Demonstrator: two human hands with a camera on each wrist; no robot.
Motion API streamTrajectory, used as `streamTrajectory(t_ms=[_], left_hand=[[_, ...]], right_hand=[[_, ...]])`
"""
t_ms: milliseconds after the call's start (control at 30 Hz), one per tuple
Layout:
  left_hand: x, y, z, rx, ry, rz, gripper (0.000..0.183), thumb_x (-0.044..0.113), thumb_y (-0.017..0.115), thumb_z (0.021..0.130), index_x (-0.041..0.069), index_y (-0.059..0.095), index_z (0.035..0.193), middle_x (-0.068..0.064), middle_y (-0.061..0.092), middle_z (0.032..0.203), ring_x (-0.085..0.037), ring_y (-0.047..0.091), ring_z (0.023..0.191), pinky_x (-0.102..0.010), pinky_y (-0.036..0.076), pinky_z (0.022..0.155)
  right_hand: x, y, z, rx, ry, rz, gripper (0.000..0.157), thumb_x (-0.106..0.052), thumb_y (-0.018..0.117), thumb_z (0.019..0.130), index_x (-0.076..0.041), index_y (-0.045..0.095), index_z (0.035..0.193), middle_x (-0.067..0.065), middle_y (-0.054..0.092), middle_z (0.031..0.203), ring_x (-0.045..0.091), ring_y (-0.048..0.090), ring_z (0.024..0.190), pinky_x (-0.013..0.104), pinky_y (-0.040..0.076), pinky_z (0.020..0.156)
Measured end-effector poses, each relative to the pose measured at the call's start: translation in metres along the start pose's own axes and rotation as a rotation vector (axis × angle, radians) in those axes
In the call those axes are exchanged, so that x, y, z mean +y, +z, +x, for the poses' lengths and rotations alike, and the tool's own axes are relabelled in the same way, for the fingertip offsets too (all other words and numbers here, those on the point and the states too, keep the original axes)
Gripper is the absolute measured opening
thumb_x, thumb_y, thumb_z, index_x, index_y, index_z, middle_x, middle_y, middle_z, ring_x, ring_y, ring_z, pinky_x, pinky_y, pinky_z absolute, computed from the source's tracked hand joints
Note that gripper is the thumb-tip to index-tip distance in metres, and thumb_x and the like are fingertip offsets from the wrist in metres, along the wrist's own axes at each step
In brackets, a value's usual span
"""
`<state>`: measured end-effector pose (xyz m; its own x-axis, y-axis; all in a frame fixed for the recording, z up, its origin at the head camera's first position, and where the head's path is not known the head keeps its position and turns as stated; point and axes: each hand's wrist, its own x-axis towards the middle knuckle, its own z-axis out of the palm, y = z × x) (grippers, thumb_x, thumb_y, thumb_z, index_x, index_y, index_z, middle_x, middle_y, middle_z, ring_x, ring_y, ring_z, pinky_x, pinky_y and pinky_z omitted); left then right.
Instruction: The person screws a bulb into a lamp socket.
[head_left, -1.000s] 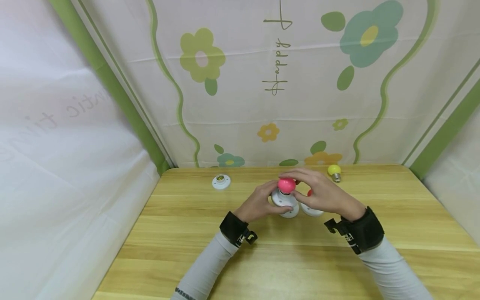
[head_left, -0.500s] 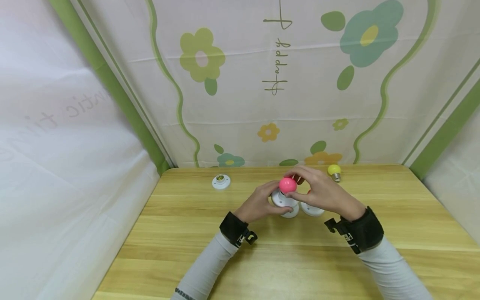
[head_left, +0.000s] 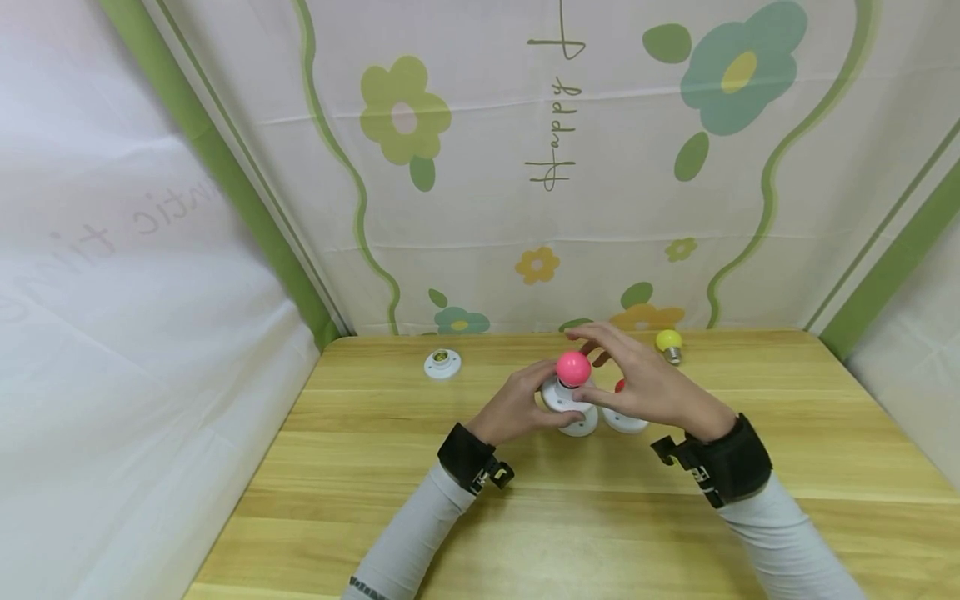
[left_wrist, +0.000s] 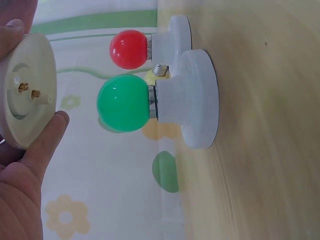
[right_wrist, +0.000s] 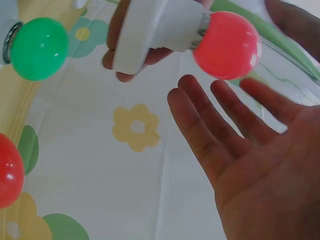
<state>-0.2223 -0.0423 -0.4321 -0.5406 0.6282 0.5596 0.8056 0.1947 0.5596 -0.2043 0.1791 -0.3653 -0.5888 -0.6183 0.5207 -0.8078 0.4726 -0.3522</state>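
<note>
My left hand (head_left: 517, 404) grips a white lamp socket (right_wrist: 137, 35) by its round base, raised off the table. A pink bulb (head_left: 573, 369) sits in this socket, its metal thread partly showing. Beside the bulb is my right hand (head_left: 637, 379), fingers extended and spread; in the right wrist view the fingertips (right_wrist: 187, 82) stand apart from the pink globe. The underside of the held base, with two brass screws, faces the left wrist view. Just beyond it a green bulb (left_wrist: 125, 103) stands in its own white socket (left_wrist: 200, 100), hidden from above by the held lamp.
A red bulb (left_wrist: 129, 49) in another white socket (head_left: 626, 421) stands to the right, partly behind my right hand. A yellow bulb (head_left: 669, 343) lies at the back right. An unfilled white socket (head_left: 442, 363) sits at the back left. A printed curtain (head_left: 480, 208) rises behind the table.
My right hand's fingers have come off the pink bulb and spread upward and away from it, after lying round it a second ago. The left hand keeps its hold in the same place.
</note>
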Motion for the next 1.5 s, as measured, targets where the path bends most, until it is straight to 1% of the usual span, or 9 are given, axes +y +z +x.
streamTrajectory(t_ms=[133, 233, 467, 767, 900, 1033, 1200, 1333, 1500], left_hand=[[-0.001, 0.0, 0.0, 0.01, 0.009, -0.017, 0.071, 0.015, 0.083, 0.075, 0.009, 0.049, 0.136, -0.006, 0.057, 0.131, -0.01, 0.054, 0.114, -0.023, 0.048, 0.096], [-0.006, 0.001, 0.0, -0.009, 0.012, -0.019, 0.071, 0.021, 0.081, 0.077, 0.013, 0.046, 0.139, -0.002, 0.055, 0.133, -0.008, 0.052, 0.117, -0.023, 0.047, 0.096], [-0.012, 0.002, -0.001, -0.034, 0.036, -0.015, 0.07, 0.032, 0.077, 0.081, 0.018, 0.043, 0.141, 0.004, 0.052, 0.136, -0.005, 0.05, 0.118, -0.021, 0.048, 0.095], [-0.01, 0.003, 0.0, -0.034, 0.029, -0.013, 0.072, 0.03, 0.079, 0.079, 0.017, 0.044, 0.141, 0.003, 0.052, 0.136, -0.005, 0.05, 0.118, -0.02, 0.048, 0.094], [-0.009, 0.004, 0.001, -0.025, 0.041, -0.025, 0.074, 0.028, 0.081, 0.077, 0.015, 0.045, 0.14, 0.0, 0.053, 0.136, -0.007, 0.051, 0.118, -0.021, 0.048, 0.094], [-0.009, 0.005, 0.001, -0.013, 0.06, -0.034, 0.075, 0.024, 0.083, 0.075, 0.014, 0.046, 0.139, -0.003, 0.054, 0.135, -0.009, 0.052, 0.118, -0.023, 0.049, 0.093], [-0.009, 0.005, 0.0, -0.023, 0.053, -0.02, 0.072, 0.027, 0.081, 0.077, 0.015, 0.047, 0.139, 0.0, 0.054, 0.135, -0.007, 0.051, 0.117, -0.021, 0.049, 0.093], [-0.009, 0.003, 0.0, -0.029, 0.044, -0.018, 0.068, 0.031, 0.078, 0.08, 0.016, 0.047, 0.139, 0.002, 0.054, 0.135, -0.005, 0.051, 0.117, -0.021, 0.048, 0.094], [-0.011, 0.002, 0.0, -0.03, 0.041, -0.027, 0.07, 0.031, 0.078, 0.081, 0.017, 0.045, 0.14, 0.003, 0.053, 0.135, -0.006, 0.051, 0.117, -0.022, 0.048, 0.095]], right_hand=[[0.001, -0.002, -0.001, -0.002, -0.076, 0.038, 0.064, -0.011, 0.074, 0.081, -0.008, 0.048, 0.139, 0.005, 0.05, 0.139, 0.015, 0.056, 0.109, 0.043, 0.053, 0.087], [0.001, -0.002, -0.001, 0.008, -0.105, 0.037, 0.056, -0.003, 0.072, 0.08, -0.008, 0.054, 0.133, 0.004, 0.056, 0.133, 0.016, 0.056, 0.111, 0.043, 0.052, 0.089], [0.004, 0.001, -0.001, 0.03, -0.116, 0.019, 0.047, -0.009, 0.075, 0.08, -0.008, 0.06, 0.125, 0.003, 0.061, 0.124, 0.013, 0.058, 0.106, 0.038, 0.055, 0.083], [0.004, 0.002, 0.0, 0.048, -0.095, -0.013, 0.044, -0.022, 0.077, 0.081, -0.01, 0.061, 0.121, -0.002, 0.061, 0.117, 0.007, 0.057, 0.095, 0.035, 0.057, 0.075], [0.004, 0.002, 0.0, 0.046, -0.071, -0.035, 0.044, -0.029, 0.078, 0.081, -0.013, 0.06, 0.118, -0.005, 0.059, 0.111, 0.006, 0.056, 0.092, 0.033, 0.056, 0.073], [0.003, 0.002, -0.001, 0.024, -0.018, -0.061, 0.045, -0.037, 0.077, 0.081, -0.015, 0.058, 0.116, -0.009, 0.057, 0.108, 0.004, 0.056, 0.09, 0.029, 0.055, 0.072], [0.0, 0.0, -0.001, -0.007, 0.031, -0.052, 0.051, -0.045, 0.074, 0.083, -0.016, 0.055, 0.12, -0.008, 0.056, 0.112, 0.006, 0.056, 0.093, 0.03, 0.055, 0.073], [0.0, -0.002, -0.001, -0.018, 0.02, -0.004, 0.058, -0.038, 0.074, 0.084, -0.016, 0.049, 0.132, -0.001, 0.053, 0.127, 0.01, 0.056, 0.101, 0.036, 0.055, 0.08], [0.002, -0.003, -0.001, -0.012, -0.067, 0.048, 0.061, -0.01, 0.072, 0.084, -0.011, 0.046, 0.139, 0.006, 0.049, 0.139, 0.015, 0.055, 0.109, 0.042, 0.054, 0.085]])
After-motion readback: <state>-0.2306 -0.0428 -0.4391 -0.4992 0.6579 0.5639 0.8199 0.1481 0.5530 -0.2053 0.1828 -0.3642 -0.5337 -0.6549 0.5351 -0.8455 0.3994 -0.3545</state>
